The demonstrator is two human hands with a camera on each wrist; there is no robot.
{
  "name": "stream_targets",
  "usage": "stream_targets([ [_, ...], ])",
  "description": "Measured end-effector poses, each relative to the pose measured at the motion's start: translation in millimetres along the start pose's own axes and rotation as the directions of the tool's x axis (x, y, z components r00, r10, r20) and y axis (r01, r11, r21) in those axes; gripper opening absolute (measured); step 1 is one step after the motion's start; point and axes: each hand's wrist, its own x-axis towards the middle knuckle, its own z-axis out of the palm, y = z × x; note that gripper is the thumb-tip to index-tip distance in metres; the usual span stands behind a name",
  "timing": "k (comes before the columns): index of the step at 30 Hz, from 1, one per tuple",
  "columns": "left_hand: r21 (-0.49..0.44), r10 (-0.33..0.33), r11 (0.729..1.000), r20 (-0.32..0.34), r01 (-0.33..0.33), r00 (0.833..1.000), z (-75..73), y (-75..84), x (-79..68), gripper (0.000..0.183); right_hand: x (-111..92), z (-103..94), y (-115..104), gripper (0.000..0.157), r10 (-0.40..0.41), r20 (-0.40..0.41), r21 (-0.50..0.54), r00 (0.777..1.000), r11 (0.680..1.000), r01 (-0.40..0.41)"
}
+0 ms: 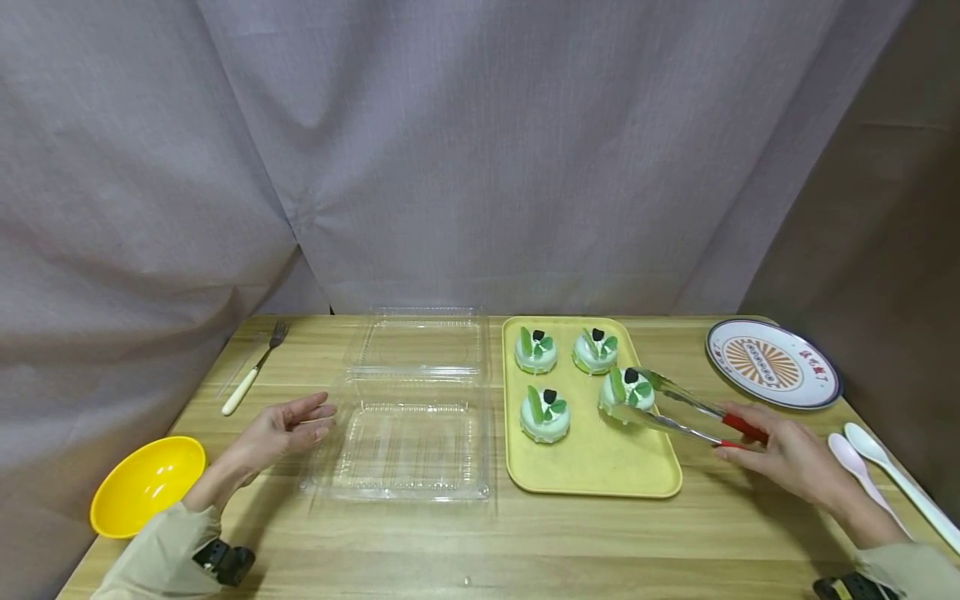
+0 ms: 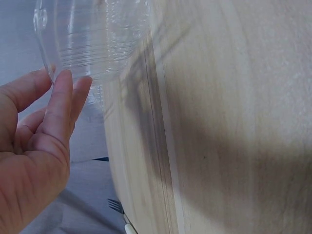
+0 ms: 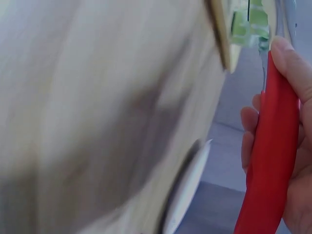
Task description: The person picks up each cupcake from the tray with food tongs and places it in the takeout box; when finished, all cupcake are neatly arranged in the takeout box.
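My right hand grips red-handled metal tongs. Their tips sit on both sides of a small pale-green cake topped with green leaves and a dark berry. This cake is over the yellow tray; whether it touches the tray I cannot tell. Three similar cakes stand on the tray: two at the back and one at front left. With thumb and fingertips, my left hand pinches the left rim of a clear plastic hinged container, whose lid lies folded back.
A yellow bowl stands by my left forearm, and a fork lies behind it. On the right are a patterned plate, a pink spoon and a white spoon. A grey curtain hangs behind the table.
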Motion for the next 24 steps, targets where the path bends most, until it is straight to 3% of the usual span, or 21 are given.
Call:
stream_targets([
  [6, -0.003, -0.002, 1.0, -0.005, 0.002, 1.0, 0.0, -1.0, -1.3, 0.068, 20.4, -5.3, -34.0, 0.057, 0.009, -0.033, -0.021, 0.999, 1.0, -0.009],
  [12, 0.008, 0.001, 1.0, -0.013, -0.001, 1.0, 0.6, -0.9, -1.7, 0.067, 47.7, 12.3, -91.3, 0.06, -0.076, -0.057, 0.053, 0.995, 0.995, 0.079],
  [15, 0.0, -0.004, 1.0, -0.016, 0.004, 1.0, 0.8, -1.4, -1.6, 0.068, 58.8, 30.7, -123.8, 0.058, -0.116, -0.023, 0.117, 0.993, 0.986, 0.118],
  [19, -0.004, 0.002, 1.0, -0.009, -0.002, 1.0, 0.4, -1.9, -1.4, 0.067, 69.7, 56.4, -166.1, 0.055, -0.122, 0.067, 0.214, 0.99, 0.971, 0.105],
  [24, -0.005, -0.001, 1.0, -0.005, 0.001, 1.0, -0.1, -1.5, -1.4, 0.068, 81.8, 83.6, -208.1, 0.055, -0.142, 0.155, 0.177, 0.978, 0.978, 0.114],
])
